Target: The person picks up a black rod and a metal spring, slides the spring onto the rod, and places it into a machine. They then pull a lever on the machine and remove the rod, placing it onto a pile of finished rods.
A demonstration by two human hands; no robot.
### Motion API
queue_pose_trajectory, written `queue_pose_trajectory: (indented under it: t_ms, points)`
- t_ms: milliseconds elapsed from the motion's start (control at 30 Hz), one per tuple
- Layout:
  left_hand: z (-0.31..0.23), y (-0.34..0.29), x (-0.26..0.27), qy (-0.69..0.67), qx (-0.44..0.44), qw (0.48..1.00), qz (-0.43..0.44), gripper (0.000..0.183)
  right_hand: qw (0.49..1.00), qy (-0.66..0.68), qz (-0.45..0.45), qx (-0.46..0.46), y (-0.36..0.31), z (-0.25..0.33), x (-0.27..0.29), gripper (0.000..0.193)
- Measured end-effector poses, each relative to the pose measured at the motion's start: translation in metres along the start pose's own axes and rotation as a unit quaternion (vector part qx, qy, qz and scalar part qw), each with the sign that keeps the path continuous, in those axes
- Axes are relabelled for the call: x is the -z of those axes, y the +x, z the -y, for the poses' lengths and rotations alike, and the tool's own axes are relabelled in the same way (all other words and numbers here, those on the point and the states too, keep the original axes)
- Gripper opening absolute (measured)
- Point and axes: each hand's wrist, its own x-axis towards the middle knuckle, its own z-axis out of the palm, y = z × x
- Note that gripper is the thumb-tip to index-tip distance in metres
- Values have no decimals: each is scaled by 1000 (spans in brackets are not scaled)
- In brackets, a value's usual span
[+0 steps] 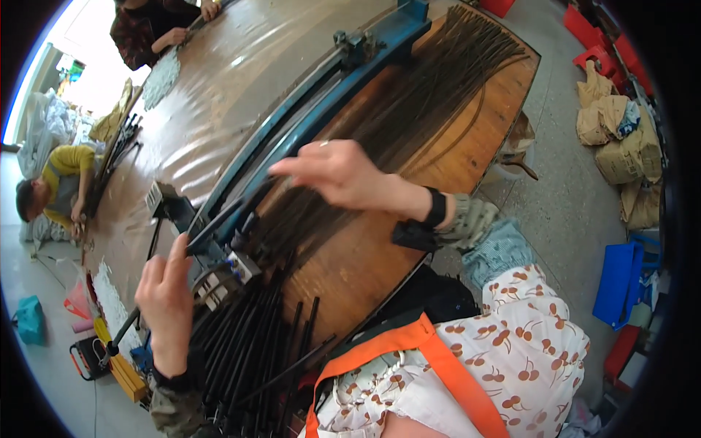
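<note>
A long black rod (228, 217) slants between my two hands, beside the near end of a blue metal rail jig (321, 108). My left hand (166, 299) is closed round its lower part, the index finger stretched along it. More black rod comes out below that hand, toward the lower left. Over the jig, my right hand (339, 171) pinches near the rod's upper end; the fingertips partly hide the grip. A metal clamp block (244, 267) sits just right of my left hand. Under it lie several thick black tubes (244, 343).
A big bundle of thin dark rods (445, 80) lies on the wooden table (350, 288) right of the jig. Clear sheeting (241, 66) covers the far side. Two people work across the table. Blue bins (617, 285) and sacks (628, 153) stand on the floor at right.
</note>
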Motion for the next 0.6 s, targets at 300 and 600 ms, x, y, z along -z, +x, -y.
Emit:
queue_pose_trajectory:
  t_ms: [300,600]
  points:
    - [3,-43,8,-32,34,999,4,43,983,-33,-74,164,29,40,-60,46]
    - [99,-141,73,52,269,950,-153,20,992,-108,57,-38,31,-22,-53,14]
